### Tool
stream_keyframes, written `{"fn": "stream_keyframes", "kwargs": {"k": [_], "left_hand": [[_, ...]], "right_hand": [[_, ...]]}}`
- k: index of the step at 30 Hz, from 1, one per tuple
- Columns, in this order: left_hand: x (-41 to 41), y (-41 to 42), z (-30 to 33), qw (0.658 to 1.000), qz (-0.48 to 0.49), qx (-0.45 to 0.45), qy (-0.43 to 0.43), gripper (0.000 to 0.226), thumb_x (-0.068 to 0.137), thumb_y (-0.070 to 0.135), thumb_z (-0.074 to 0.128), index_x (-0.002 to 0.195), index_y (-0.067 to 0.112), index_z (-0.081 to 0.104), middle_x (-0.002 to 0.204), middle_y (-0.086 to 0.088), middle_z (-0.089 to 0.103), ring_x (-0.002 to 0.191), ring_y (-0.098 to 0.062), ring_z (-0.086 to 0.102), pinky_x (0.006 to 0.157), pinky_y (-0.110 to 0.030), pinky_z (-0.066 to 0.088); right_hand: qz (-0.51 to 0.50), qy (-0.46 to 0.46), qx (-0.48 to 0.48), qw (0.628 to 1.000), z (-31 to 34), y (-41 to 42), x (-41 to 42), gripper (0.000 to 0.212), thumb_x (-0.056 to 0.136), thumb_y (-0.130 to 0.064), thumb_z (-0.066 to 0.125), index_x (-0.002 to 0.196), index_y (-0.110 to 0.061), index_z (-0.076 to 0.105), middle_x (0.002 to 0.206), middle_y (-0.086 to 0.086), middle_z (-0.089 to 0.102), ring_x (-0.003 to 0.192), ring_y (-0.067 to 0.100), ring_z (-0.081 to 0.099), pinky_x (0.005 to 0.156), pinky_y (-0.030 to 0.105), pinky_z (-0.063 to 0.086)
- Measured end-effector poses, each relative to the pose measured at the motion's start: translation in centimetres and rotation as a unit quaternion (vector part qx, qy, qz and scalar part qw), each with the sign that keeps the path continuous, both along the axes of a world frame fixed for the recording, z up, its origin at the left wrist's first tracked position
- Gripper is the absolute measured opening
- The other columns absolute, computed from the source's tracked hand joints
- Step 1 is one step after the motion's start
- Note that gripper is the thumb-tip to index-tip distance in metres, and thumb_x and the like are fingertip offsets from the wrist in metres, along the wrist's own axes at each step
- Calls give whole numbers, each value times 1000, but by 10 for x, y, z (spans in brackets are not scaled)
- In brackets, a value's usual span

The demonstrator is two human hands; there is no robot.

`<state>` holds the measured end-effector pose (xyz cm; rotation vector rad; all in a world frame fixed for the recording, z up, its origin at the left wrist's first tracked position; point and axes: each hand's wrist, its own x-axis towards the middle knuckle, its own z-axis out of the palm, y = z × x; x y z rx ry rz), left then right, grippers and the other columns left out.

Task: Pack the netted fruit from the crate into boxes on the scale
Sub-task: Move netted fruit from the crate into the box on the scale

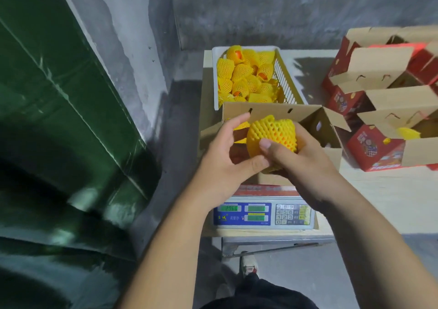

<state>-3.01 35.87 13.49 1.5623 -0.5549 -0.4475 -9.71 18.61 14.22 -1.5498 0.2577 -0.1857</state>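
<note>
Both hands' fingers (265, 143) round netted fruit (272, 132)

The open box (272, 111) sits on the scale (264, 213), crate (216, 81) behind it, more boxes (379, 109) to its right.

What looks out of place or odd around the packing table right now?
One loose yellow net piece lies among the open red boxes on the right, apart from the crate. In the crate, a few fruits show bare orange where the netting gapes. Otherwise nothing stands out; both hands hold a netted fruit over the box on the scale.
</note>
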Motion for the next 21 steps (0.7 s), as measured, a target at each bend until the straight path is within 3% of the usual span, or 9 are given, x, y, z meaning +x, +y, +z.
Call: {"fn": "stream_keyframes", "kwargs": {"k": [3,5,7,9,11,13,17,21], "left_hand": [[5,-7,5,999,25,26,12,64,91,47,75,147,50,44,138,24,60,118,8,61,88,-11,52],[13,-13,4,996,80,43,-1,51,98,39,69,144,42,50,134,23,64,119,10,59,95,-14,45],[21,-19,4,990,130,53,14,40,102,28,65,141,34,57,128,18,68,119,3,61,107,-28,46],[30,-26,5,986,149,67,36,35,103,22,61,137,31,59,126,16,69,119,-5,63,113,-39,46],[38,-31,7,984,154,82,38,33,103,21,61,134,31,61,124,16,69,116,-3,64,113,-38,46],[46,-36,6,984,147,94,29,31,103,23,61,133,32,63,124,17,70,115,-2,64,110,-34,48],[53,-40,1,985,121,125,16,31,104,28,60,135,31,63,126,18,68,116,1,63,104,-24,48],[47,-38,4,979,97,176,-32,32,104,22,59,135,24,65,127,9,69,115,5,61,92,-7,46]], "right_hand": [[-97,-35,-49,993,8,-27,20,48,78,-42,85,119,-29,65,109,-2,74,105,24,72,90,57,60],[-141,-27,-196,970,12,-52,35,62,82,-39,86,134,-24,55,118,-2,68,109,19,67,95,50,59],[-98,46,-349,931,14,-76,50,83,83,-45,83,152,-22,41,142,6,56,126,24,57,104,37,47],[-42,109,-419,900,14,-93,61,86,85,-54,77,156,-24,39,152,9,50,131,29,55,107,39,45],[-43,112,-424,898,8,-103,66,71,91,-52,71,151,-23,47,146,10,57,114,28,66,102,49,52],[-75,90,-398,910,-1,-106,65,56,95,-43,70,144,-20,55,137,10,63,101,23,70,95,51,56],[-58,70,-359,929,-24,-101,54,44,95,-38,71,136,-24,60,130,-5,66,111,18,68,96,52,56],[-16,38,-374,926,-26,-80,52,46,96,-33,70,140,-27,58,136,-5,61,114,17,64,98,39,54]]}}
